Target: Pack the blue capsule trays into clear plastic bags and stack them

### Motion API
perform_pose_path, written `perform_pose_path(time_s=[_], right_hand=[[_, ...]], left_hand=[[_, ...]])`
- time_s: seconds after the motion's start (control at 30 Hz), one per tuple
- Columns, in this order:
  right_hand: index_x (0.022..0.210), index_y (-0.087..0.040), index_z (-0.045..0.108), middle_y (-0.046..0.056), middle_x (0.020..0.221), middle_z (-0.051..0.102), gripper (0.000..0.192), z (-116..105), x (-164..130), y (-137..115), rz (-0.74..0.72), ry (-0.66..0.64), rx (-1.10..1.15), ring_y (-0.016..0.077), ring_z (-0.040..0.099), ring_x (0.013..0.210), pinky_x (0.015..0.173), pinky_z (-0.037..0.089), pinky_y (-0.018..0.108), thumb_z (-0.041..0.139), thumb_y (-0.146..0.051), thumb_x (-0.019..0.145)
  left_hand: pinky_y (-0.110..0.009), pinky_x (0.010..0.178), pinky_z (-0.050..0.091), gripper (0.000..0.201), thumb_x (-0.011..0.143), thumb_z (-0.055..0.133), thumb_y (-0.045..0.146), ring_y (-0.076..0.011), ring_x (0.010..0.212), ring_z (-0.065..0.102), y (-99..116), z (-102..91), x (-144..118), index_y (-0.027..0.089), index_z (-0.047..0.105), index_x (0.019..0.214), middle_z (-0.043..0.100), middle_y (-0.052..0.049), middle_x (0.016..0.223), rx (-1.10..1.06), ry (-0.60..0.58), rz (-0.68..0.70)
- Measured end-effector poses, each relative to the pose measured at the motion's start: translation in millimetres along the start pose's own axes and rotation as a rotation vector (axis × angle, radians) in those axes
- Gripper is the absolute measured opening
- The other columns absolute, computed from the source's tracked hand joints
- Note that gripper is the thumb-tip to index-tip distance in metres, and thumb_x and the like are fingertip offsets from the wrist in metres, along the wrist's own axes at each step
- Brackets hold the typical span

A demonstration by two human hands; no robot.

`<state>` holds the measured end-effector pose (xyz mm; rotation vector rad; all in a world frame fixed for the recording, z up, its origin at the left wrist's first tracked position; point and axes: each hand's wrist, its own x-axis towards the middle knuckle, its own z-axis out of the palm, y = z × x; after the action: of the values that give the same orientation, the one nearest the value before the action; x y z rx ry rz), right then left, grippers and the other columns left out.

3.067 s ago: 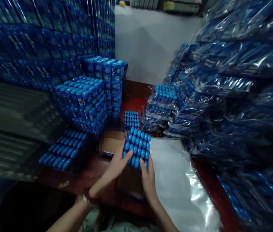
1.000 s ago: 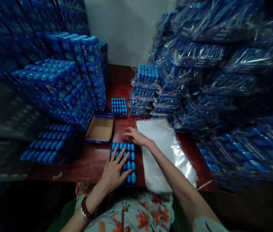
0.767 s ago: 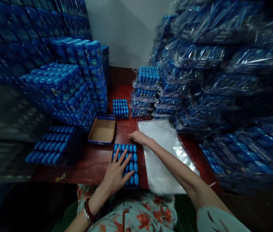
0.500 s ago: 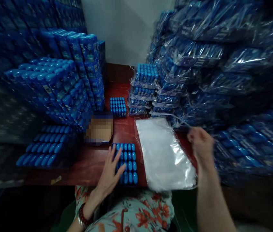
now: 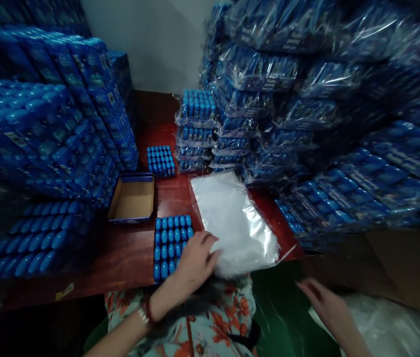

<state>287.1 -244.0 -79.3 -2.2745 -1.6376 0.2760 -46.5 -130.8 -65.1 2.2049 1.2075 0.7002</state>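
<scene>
My left hand (image 5: 197, 260) reaches over the right side of a block of blue-capped containers (image 5: 170, 243). Its bent fingers rest at the left edge of a stack of clear plastic bags (image 5: 232, 223), with a gap between thumb and forefinger. My right hand (image 5: 323, 300) is past the table's front edge at lower right, slightly blurred, its fingers loosely parted and nothing visible in them. Between that hand and the bags, a thin pale strip (image 5: 287, 253) shows near the bags' lower right corner. What it is attached to, I cannot tell.
An open shallow cardboard box (image 5: 133, 198) lies left on the red table (image 5: 135, 253). A smaller blue-capped block (image 5: 160, 159) stands behind. Blue packs (image 5: 46, 129) are piled at left; film-wrapped packs (image 5: 269, 84) at right. Crumpled clear plastic (image 5: 391, 322) lies lower right.
My left hand has moved right, from the blue-capped block to the bags' edge. My right hand has dropped down off the table and no longer grips the thin strip. The view has shifted right.
</scene>
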Motion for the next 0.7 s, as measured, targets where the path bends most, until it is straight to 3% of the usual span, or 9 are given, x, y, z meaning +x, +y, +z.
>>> perform_pose_path(time_s=[0.07,0.13,0.2,0.27,0.37,0.47,0.57,0.63,0.7], right_hand=[[0.069,-0.026,0.06,0.004,0.069,0.067,0.041,7,32,-27,-0.133,-0.011,0.143,0.0212,0.063,0.061,0.056,0.048,0.032,0.047,-0.063,0.077],[0.07,-0.024,0.06,0.005,0.071,0.066,0.035,16,63,-58,-0.273,-0.018,0.217,0.0212,0.062,0.065,0.059,0.047,0.032,0.05,-0.057,0.078],[0.07,-0.023,0.059,0.005,0.07,0.065,0.032,24,88,-80,-0.359,-0.035,0.258,0.0203,0.06,0.065,0.058,0.046,0.031,0.051,-0.052,0.08],[0.071,-0.022,0.06,0.005,0.072,0.065,0.03,32,104,-87,-0.397,-0.073,0.278,0.0197,0.06,0.067,0.059,0.046,0.031,0.049,-0.047,0.082],[0.086,-0.022,0.065,0.007,0.086,0.067,0.025,40,114,-77,-0.483,-0.204,0.225,0.0209,0.062,0.08,0.069,0.048,0.033,0.054,-0.043,0.08],[0.1,-0.023,0.066,0.009,0.097,0.065,0.03,52,115,-64,-0.584,-0.262,0.094,0.0239,0.059,0.091,0.08,0.046,0.038,0.065,-0.039,0.074],[0.082,-0.021,0.067,0.008,0.085,0.065,0.015,68,116,-59,-0.61,-0.221,0.072,0.0223,0.057,0.084,0.078,0.045,0.036,0.059,-0.033,0.081],[0.072,-0.021,0.064,0.007,0.076,0.065,0.022,73,118,-60,-0.61,-0.205,0.124,0.0209,0.057,0.079,0.074,0.044,0.034,0.051,-0.031,0.086],[0.07,-0.021,0.064,0.007,0.074,0.066,0.027,70,123,-65,-0.602,-0.188,0.163,0.0209,0.057,0.078,0.072,0.043,0.033,0.047,-0.031,0.088]], left_hand=[[-0.037,0.088,0.047,0.029,0.087,0.053,0.034,-0.0244,0.102,0.054,23,29.6,28,0.016,0.057,0.109,0.059,-0.011,0.11,0.118,-0.209,0.006],[-0.04,0.087,0.046,0.038,0.08,0.063,0.035,-0.0284,0.104,0.053,36,59.6,49,0.012,0.056,0.109,0.058,-0.015,0.111,0.245,-0.332,-0.082],[-0.04,0.087,0.045,0.036,0.078,0.064,0.027,-0.0292,0.105,0.054,39,81.3,60,0.009,0.056,0.108,0.059,-0.017,0.109,0.3,-0.362,-0.158],[-0.038,0.088,0.044,0.024,0.081,0.057,0.015,-0.0273,0.104,0.055,35,91.4,63,0.008,0.059,0.104,0.062,-0.017,0.105,0.305,-0.347,-0.184],[-0.036,0.089,0.042,0.021,0.082,0.048,0.004,-0.0252,0.1,0.057,27,89.0,60,0.007,0.061,0.098,0.065,-0.017,0.099,0.307,-0.331,-0.2],[-0.038,0.086,0.043,0.024,0.086,0.041,0.007,-0.0263,0.1,0.057,24,77.3,59,0.007,0.06,0.101,0.064,-0.016,0.101,0.306,-0.298,-0.212],[-0.04,0.086,0.044,0.025,0.091,0.038,0.016,-0.0267,0.101,0.056,26,64.3,58,0.01,0.056,0.107,0.063,-0.014,0.106,0.301,-0.266,-0.217],[-0.04,0.088,0.044,0.03,0.092,0.041,0.026,-0.0264,0.104,0.056,29,56.7,55,0.012,0.052,0.115,0.06,-0.014,0.113,0.277,-0.257,-0.185],[-0.043,0.096,0.04,0.051,0.088,0.047,0.041,-0.0284,0.117,0.049,30,51.5,51,0.012,0.04,0.13,0.052,-0.016,0.128,0.244,-0.249,-0.097]])
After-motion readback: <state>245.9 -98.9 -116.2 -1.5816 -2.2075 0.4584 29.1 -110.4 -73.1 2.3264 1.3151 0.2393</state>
